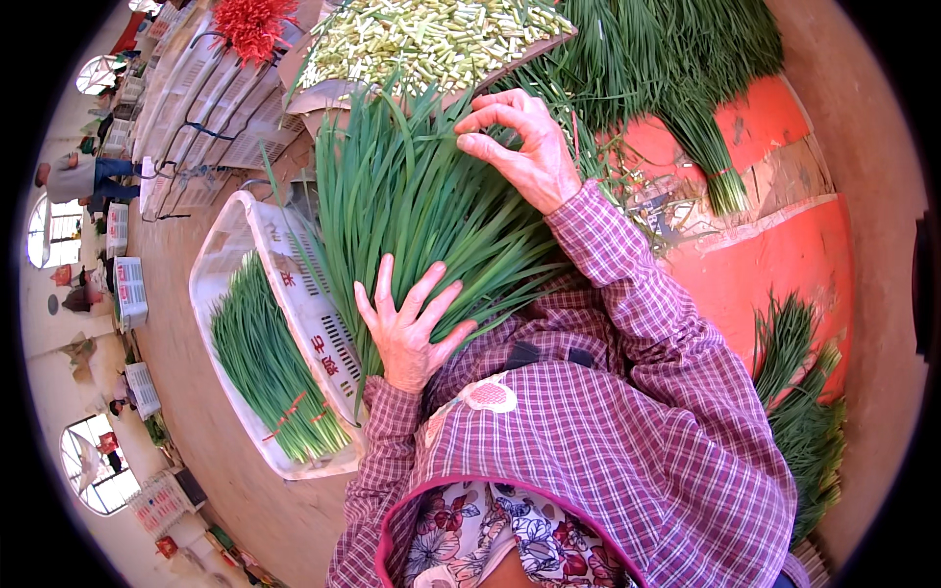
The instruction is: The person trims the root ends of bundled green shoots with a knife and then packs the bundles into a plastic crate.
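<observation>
A big sheaf of long green chive-like leaves (412, 211) lies across my lap, tips fanning toward me. My left hand (407, 328) rests flat on its near end with fingers spread. My right hand (520, 147) is at the far end of the sheaf, thumb and forefinger pinched on a few leaves near the pale stem ends. Both sleeves are purple plaid.
A white plastic crate (235, 235) at my left holds tied green bundles (270, 367). A tray of pale cut stems (431, 39) stands ahead. More green bunches (686, 88) lie on an orange surface (774, 255) at right. Stacked white crates (196, 98) and other people are far left.
</observation>
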Demonstrator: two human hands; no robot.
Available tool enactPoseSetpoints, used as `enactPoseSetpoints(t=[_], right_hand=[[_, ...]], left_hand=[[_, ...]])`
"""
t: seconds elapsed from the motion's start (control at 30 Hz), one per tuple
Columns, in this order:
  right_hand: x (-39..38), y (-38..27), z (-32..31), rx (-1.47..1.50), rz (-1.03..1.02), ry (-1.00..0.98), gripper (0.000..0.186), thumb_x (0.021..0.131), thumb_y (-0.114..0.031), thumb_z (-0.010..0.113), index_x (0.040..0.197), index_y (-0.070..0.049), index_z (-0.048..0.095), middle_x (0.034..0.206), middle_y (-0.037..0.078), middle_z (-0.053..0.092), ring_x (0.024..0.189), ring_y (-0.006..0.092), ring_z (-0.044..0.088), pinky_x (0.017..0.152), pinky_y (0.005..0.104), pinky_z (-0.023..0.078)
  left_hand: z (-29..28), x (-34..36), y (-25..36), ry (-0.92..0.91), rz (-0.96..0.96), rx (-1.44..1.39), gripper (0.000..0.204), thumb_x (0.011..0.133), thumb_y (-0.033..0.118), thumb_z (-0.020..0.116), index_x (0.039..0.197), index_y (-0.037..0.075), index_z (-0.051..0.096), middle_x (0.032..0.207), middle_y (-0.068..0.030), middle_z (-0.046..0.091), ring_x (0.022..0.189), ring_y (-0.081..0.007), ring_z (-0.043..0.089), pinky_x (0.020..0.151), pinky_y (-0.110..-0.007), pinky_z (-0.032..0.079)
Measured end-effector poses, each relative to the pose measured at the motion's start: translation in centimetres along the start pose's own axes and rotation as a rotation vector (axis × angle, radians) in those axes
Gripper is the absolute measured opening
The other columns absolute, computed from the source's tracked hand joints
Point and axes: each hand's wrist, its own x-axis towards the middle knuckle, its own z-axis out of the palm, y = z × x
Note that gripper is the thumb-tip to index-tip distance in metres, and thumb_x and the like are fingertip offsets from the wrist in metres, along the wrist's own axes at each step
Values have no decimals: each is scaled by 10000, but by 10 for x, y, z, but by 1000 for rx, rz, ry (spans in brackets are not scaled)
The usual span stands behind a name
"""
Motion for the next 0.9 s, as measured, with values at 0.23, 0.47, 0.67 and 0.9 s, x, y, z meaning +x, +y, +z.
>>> enactPoseSetpoints(t=[0.23, 0.47, 0.67, 0.9], right_hand=[[3, 17, 10, 411, 155, 254, 163, 797, -200, 659, 862, -53, 634, 871, 37, 616, 848, 146, 550, 817, 288, 432], [10, -14, -30, 1, -33, 114, 211, 787, -202, 653, 968, -95, 637, 841, 36, 621, 852, 168, 570, 822, 310, 419], [4, -87, 50, -75, -560, -327, 461, 670, -305, 731, 1099, -222, 586, 1052, 14, 564, 1027, 194, 508, 923, 410, 361], [-4, -68, 134, -357, -741, -1103, 485, 815, -583, 468, 932, -156, 664, 652, 75, 617, 756, 260, 616, 805, 395, 418]], left_hand=[[2, 3, 1, 6, 29, 7, 516, 576, 410, 771, 1050, 246, 650, 1272, 80, 508, 1315, -338, 260, 1024, -633, 119], [1, -2, 0, -2, -19, 3, 501, 589, 429, 757, 1048, 258, 651, 1269, 77, 513, 1317, -338, 260, 1032, -622, 111], [10, 6, 8, -2, 26, -24, 448, 634, 442, 724, 1031, 245, 656, 1200, 24, 539, 1262, -330, 319, 1011, -656, 125], [15, 1, 33, 8, 113, -223, 416, 703, 420, 691, 1074, 236, 647, 1271, -115, 473, 1269, -355, 318, 1036, -619, 125]])
